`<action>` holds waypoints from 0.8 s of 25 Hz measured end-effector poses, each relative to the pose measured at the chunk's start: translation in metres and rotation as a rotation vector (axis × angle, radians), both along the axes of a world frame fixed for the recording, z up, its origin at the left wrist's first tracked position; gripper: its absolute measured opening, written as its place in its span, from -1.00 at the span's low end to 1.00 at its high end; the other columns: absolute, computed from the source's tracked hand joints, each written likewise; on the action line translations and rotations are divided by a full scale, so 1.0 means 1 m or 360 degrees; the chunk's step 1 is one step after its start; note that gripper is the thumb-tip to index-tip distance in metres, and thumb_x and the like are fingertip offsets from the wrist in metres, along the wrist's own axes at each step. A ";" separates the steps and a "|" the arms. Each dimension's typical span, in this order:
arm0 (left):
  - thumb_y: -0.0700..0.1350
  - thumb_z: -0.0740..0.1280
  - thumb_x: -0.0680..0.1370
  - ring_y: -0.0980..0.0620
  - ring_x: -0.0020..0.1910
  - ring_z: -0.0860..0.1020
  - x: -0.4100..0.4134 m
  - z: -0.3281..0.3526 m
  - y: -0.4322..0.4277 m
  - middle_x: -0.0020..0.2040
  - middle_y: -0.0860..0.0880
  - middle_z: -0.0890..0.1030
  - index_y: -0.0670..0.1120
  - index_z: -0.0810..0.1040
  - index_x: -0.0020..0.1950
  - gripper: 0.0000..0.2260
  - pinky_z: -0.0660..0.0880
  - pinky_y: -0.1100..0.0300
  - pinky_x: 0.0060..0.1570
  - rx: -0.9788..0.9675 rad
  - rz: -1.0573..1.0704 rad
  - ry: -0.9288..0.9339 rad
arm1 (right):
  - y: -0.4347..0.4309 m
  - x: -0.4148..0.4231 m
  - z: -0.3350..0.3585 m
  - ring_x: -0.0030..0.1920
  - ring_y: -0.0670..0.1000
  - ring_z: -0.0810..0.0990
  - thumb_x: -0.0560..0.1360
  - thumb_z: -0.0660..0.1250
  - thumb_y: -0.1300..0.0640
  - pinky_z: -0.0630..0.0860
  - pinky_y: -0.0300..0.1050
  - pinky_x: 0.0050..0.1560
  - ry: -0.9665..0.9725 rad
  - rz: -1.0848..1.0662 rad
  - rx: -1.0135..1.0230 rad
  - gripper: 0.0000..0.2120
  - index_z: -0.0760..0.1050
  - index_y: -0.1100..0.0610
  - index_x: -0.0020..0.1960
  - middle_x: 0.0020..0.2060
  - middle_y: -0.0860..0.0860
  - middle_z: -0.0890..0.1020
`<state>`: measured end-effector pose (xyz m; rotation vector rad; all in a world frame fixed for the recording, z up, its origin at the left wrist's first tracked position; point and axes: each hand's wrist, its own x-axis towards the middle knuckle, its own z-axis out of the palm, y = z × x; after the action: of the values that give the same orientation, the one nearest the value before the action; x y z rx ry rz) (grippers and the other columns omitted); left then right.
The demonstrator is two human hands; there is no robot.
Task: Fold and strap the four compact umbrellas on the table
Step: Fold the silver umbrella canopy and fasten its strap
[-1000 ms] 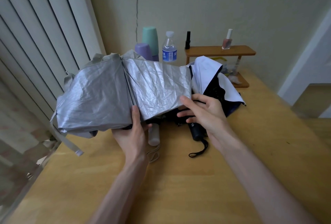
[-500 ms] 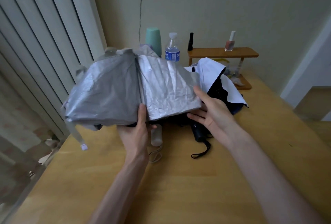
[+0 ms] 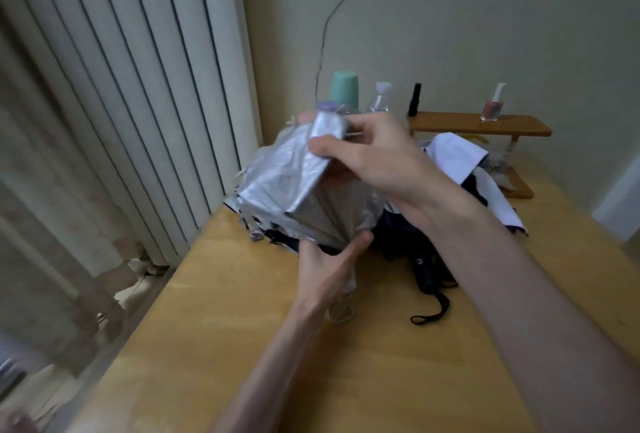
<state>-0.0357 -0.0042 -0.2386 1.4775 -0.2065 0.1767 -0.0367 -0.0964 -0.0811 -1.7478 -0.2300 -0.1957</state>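
Observation:
A silver compact umbrella [image 3: 277, 187] is held above the wooden table [image 3: 363, 363], its canopy gathered into folded panels. My left hand [image 3: 329, 266] grips its lower end, where the fabric bunches near the handle. My right hand [image 3: 374, 155] holds a folded silver panel near the top, thumb on the front and fingers behind. Behind my hands lies a white and dark navy umbrella [image 3: 467, 169], loosely spread. A black umbrella handle [image 3: 429, 273] with a wrist loop [image 3: 433, 315] rests on the table to the right. The frame is blurred by motion.
A small wooden shelf [image 3: 481, 128] at the back right carries a nail polish bottle [image 3: 493, 105] and a black tube [image 3: 414, 100]. A teal cup [image 3: 344, 90] and a water bottle [image 3: 379, 98] stand by the wall. White vertical slats [image 3: 138, 86] fill the left.
The silver canopy, spread wide before, is now gathered into a narrow bundle. My right hand rose from the canopy's right edge to its top. The view swung to the left.

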 end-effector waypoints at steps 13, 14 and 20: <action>0.19 0.36 0.63 0.06 -0.47 0.45 -0.006 0.004 0.008 -0.32 -0.09 0.39 -0.16 0.44 0.01 -0.61 0.26 0.25 -0.55 -0.0383 -0.0165 0.0368 | 0.016 0.040 0.002 0.33 -0.12 0.53 0.46 0.58 -0.16 0.41 0.10 0.47 -0.0615 0.0016 -0.1219 -0.46 0.58 -0.11 0.40 0.27 -0.17 0.64; 0.20 0.37 0.60 0.06 -0.48 0.44 -0.007 0.004 0.008 -0.32 -0.13 0.37 -0.17 0.43 0.00 -0.58 0.25 0.25 -0.56 -0.0374 -0.0188 0.0366 | 0.019 0.041 0.005 0.38 -0.11 0.49 0.44 0.56 -0.26 0.34 0.15 0.51 -0.0568 0.0042 -0.1300 -0.38 0.54 -0.14 0.44 0.32 -0.18 0.61; 0.11 0.49 0.58 0.02 -0.52 0.36 -0.009 0.002 0.009 -0.37 -0.16 0.39 -0.19 0.45 -0.11 -0.59 0.28 0.23 -0.56 -0.0189 -0.0187 0.0249 | 0.036 0.074 0.032 0.05 -0.09 0.69 0.42 0.62 -0.09 0.58 0.04 0.21 -0.0484 0.0137 -0.1236 -0.76 0.75 -0.05 0.04 -0.10 -0.17 0.75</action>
<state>-0.0449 0.0050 -0.2370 1.3502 -0.1530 -0.0215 0.0369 -0.0605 -0.0491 -2.4666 -0.6688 -0.3398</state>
